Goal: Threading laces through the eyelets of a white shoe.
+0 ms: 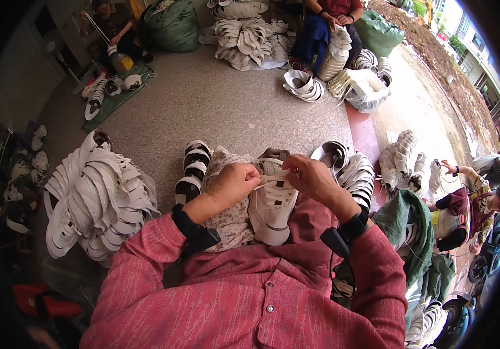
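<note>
In the head view we see the white shoe (pixel 273 203) lying on the person's lap, sole away from us, over a patterned cloth (pixel 229 218). The left hand (pixel 233 181) is closed in a fist, its fingers clamped on a white lace (pixel 268 177) at the shoe's top. The right hand (pixel 311 177) pinches the same lace from the other side, fingers together on it. Left of the lap a large heap of white shoe uppers (pixel 95 200) rests on the floor (pixel 215 110), and more uppers (pixel 351 171) lie just beside the right hand.
</note>
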Demonstrator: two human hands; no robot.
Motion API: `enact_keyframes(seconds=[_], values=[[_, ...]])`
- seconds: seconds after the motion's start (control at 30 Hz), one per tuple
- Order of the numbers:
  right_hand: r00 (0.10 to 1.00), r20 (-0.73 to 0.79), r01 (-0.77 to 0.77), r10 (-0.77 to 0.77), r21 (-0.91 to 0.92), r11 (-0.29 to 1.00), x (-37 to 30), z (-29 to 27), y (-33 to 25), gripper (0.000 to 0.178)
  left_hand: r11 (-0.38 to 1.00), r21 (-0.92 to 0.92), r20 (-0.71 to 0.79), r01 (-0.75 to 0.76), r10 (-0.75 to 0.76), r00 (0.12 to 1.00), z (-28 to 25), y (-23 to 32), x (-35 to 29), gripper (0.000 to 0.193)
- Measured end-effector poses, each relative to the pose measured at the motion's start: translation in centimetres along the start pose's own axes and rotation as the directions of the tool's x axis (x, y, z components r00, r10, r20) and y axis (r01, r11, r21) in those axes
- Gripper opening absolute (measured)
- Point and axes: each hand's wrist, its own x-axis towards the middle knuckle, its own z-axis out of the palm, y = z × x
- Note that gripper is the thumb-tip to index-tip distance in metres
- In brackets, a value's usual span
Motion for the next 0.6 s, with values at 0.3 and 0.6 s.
enact_keyframes(seconds=[0.3, 0.6], values=[[0.965, 0.064, 0.259, -0.253, -0.323, 0.910, -0.2, -0.1, 0.6, 0.011, 0.979, -0.091, 0.138, 0.183, -0.170, 0.976, 0.4, -1.7, 2.0, 0.020], [0.919, 0.196, -0.379, 0.343, 0.683, 0.624, -1.9, -1.8, 4.0, 0.016, 0.903, -0.183, 0.336, 0.389, -0.315, 0.888, -0.8, -1.0, 2.0, 0.022]])
